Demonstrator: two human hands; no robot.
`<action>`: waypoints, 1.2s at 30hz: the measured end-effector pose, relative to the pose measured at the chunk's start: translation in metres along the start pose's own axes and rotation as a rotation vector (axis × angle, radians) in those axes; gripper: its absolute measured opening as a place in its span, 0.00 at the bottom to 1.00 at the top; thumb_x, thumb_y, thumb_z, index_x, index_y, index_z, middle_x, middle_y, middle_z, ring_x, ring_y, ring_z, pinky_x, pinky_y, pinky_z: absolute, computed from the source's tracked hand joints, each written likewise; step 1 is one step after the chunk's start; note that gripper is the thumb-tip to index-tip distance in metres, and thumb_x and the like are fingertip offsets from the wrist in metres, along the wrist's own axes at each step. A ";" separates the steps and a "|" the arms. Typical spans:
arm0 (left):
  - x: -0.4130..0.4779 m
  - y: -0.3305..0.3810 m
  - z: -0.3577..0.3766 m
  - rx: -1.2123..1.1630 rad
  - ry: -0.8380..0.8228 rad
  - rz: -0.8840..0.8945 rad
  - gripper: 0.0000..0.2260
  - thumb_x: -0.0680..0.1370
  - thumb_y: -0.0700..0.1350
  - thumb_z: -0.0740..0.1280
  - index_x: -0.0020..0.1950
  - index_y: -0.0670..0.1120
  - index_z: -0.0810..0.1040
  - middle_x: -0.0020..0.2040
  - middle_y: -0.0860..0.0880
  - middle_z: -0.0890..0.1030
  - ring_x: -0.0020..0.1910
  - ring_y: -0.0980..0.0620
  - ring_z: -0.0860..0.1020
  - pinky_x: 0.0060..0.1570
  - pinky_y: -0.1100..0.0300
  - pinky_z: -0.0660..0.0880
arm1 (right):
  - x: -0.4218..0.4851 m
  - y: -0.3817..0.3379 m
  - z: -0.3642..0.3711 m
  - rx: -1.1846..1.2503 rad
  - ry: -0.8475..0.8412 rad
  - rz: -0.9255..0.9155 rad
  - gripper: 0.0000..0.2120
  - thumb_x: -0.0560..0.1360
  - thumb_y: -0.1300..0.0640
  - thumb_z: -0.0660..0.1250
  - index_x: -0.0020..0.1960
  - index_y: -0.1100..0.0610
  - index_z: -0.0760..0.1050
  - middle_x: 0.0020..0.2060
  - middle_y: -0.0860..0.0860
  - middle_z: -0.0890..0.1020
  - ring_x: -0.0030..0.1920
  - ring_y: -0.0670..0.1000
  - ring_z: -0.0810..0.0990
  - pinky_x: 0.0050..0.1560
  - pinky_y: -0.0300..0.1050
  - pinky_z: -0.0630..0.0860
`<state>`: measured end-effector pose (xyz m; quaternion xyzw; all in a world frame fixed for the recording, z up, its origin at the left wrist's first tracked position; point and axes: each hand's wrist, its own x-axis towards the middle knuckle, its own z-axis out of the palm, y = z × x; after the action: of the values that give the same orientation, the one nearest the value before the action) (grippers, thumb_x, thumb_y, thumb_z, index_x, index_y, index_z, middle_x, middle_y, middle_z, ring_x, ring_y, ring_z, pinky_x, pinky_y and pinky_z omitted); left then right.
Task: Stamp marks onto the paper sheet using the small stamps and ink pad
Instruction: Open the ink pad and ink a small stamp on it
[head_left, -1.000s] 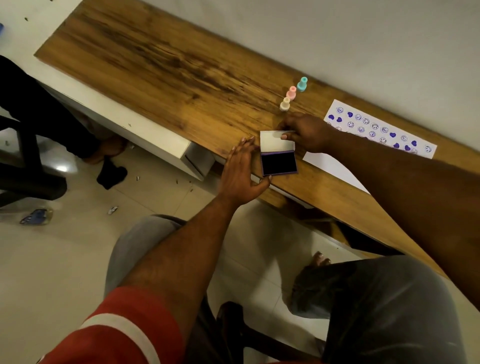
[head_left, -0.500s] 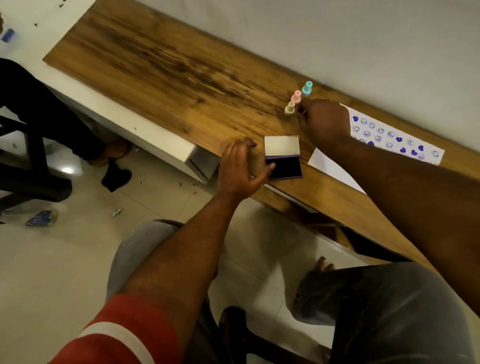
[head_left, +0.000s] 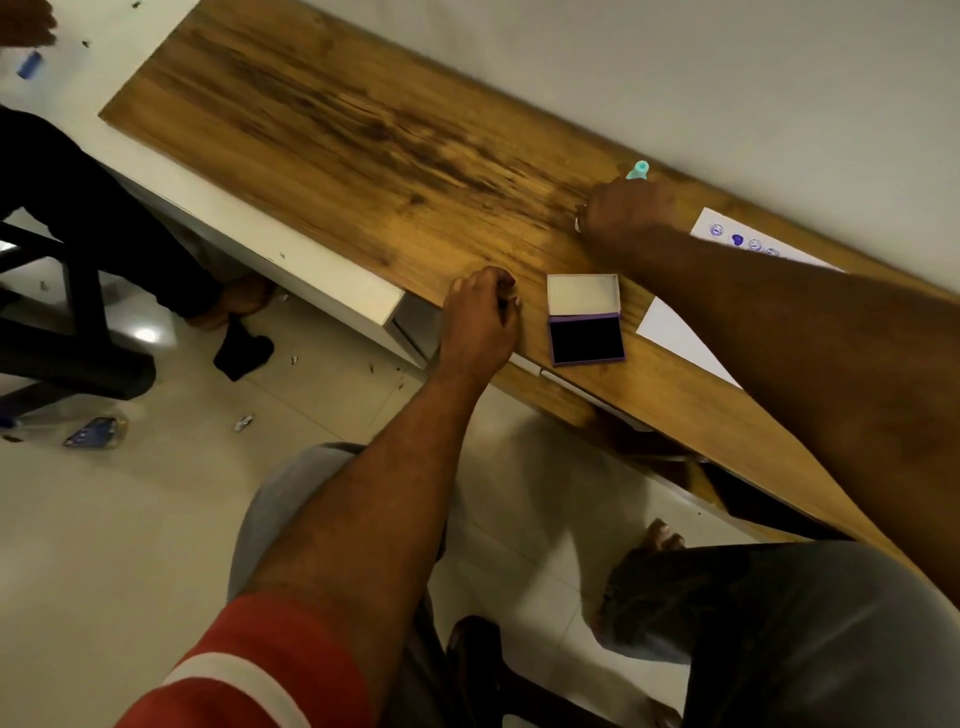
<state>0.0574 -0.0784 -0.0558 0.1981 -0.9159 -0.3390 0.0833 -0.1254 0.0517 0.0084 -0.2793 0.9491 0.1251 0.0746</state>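
The open ink pad (head_left: 586, 339) lies near the desk's front edge, its pale lid (head_left: 583, 294) folded back. My left hand (head_left: 483, 322) rests on the desk just left of the pad, fingers curled under and holding nothing. Farther back, my right hand (head_left: 623, 210) covers the row of small stamps by the wall. Only the teal stamp (head_left: 638, 170) stands free behind it. A pale stamp end (head_left: 578, 224) pokes out from under the curled fingers. The white paper sheet (head_left: 675, 332) with blue marks lies to the right, mostly hidden by my right forearm.
The long wooden desk (head_left: 363, 140) runs along a white wall. Another person's leg and foot (head_left: 228, 301) and a black chair (head_left: 67, 332) are at the left on the tiled floor. My knees sit below the desk's front edge.
My right hand moved from the ink pad's lid back to the stamps and now covers the cream and pink ones. My left hand's flat fingers have curled in.
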 end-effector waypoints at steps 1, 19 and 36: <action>0.000 0.000 0.000 -0.001 -0.001 0.000 0.11 0.81 0.48 0.69 0.62 0.47 0.79 0.57 0.49 0.82 0.56 0.49 0.74 0.57 0.50 0.74 | -0.001 -0.004 -0.001 0.003 -0.008 -0.018 0.19 0.84 0.48 0.61 0.62 0.63 0.76 0.57 0.62 0.82 0.56 0.63 0.81 0.56 0.58 0.78; 0.010 0.009 -0.003 -0.092 0.016 -0.151 0.13 0.77 0.44 0.70 0.62 0.47 0.82 0.53 0.47 0.84 0.53 0.45 0.80 0.54 0.47 0.78 | -0.043 -0.071 -0.010 -0.120 -0.084 -0.411 0.11 0.84 0.52 0.60 0.61 0.55 0.76 0.51 0.54 0.82 0.49 0.56 0.81 0.44 0.51 0.76; 0.016 0.012 -0.001 0.093 0.005 -0.105 0.09 0.81 0.45 0.69 0.61 0.45 0.81 0.55 0.46 0.84 0.56 0.46 0.79 0.53 0.47 0.79 | -0.040 -0.064 -0.006 -0.140 -0.002 -0.524 0.17 0.86 0.46 0.53 0.56 0.54 0.77 0.45 0.53 0.81 0.44 0.55 0.80 0.47 0.52 0.80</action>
<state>0.0392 -0.0778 -0.0471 0.2502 -0.9188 -0.2996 0.0583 -0.0575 0.0180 0.0104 -0.5199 0.8333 0.1673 0.0859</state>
